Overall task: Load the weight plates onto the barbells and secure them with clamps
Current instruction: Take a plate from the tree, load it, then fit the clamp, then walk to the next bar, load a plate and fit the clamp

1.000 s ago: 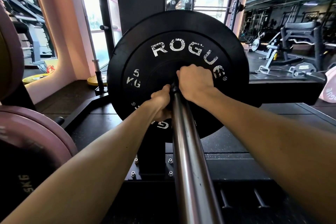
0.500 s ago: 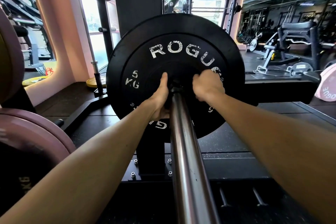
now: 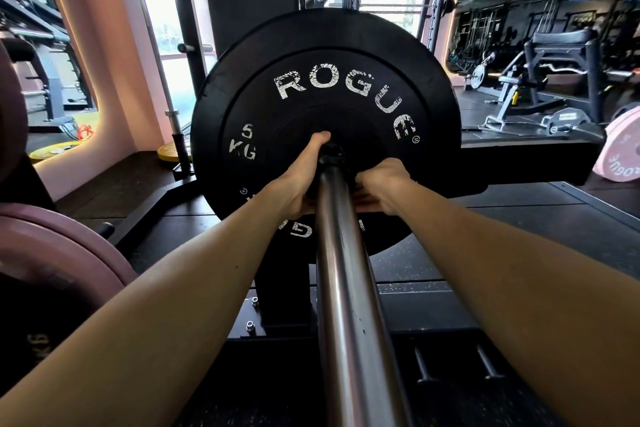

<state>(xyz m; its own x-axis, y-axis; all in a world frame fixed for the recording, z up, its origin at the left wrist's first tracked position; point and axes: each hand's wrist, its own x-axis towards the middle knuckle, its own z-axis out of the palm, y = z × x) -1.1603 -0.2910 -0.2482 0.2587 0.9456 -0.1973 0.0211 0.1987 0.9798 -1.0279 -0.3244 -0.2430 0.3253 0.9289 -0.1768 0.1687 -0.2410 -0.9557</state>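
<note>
A black 5 kg ROGUE weight plate [image 3: 346, 87] sits on the steel barbell sleeve [image 3: 343, 288], which runs from the bottom of the view up to the plate's hub. A black clamp [image 3: 331, 153] rings the sleeve right against the plate. My left hand [image 3: 298, 180] holds the clamp's left side, with the thumb pointing up along the plate face. Lower on the right, my right hand [image 3: 381, 184] curls its fingers round the clamp and under the sleeve. Both hands hide most of the clamp.
Dusky pink plates [image 3: 52, 270] are stacked close at the left, and a light pink plate [image 3: 623, 156] leans at the right edge. Yellow plates [image 3: 171, 152] lie on the floor behind. A black rack upright [image 3: 249, 10] rises behind the plate. A bench [image 3: 561, 55] stands at far right.
My right hand dropped from above the hub to its lower right side. My left hand slid up along the clamp, thumb now raised. The plate stayed in place.
</note>
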